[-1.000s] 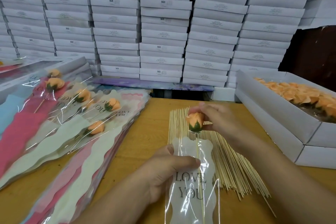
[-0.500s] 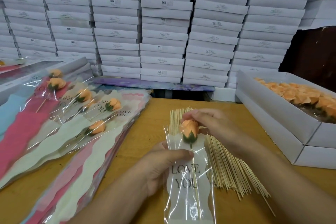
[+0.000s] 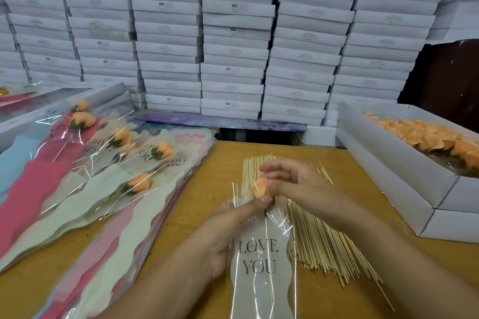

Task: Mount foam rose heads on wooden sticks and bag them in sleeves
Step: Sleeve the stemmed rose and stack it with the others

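Clear plastic sleeve (image 3: 261, 264), printed LOVE YOU, lies nearest, over the wooden table (image 3: 197, 204). The left hand (image 3: 228, 230) grips its edge, thumb pressed at the mouth. Inside, a stick (image 3: 269, 285) carries the orange foam rose (image 3: 260, 188), pinched by the right hand (image 3: 293, 184); the rose seems already within the mouth. Loose sticks (image 3: 326, 248) lie beside. Farther left are bagged roses (image 3: 103, 168), right a box of rose heads (image 3: 425, 137).

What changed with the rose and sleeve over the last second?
The right hand pushed the orange foam rose head on its stick down, from above the clear "LOVE YOU" sleeve into its mouth. The left hand kept gripping the sleeve. The loose wooden sticks stayed put.
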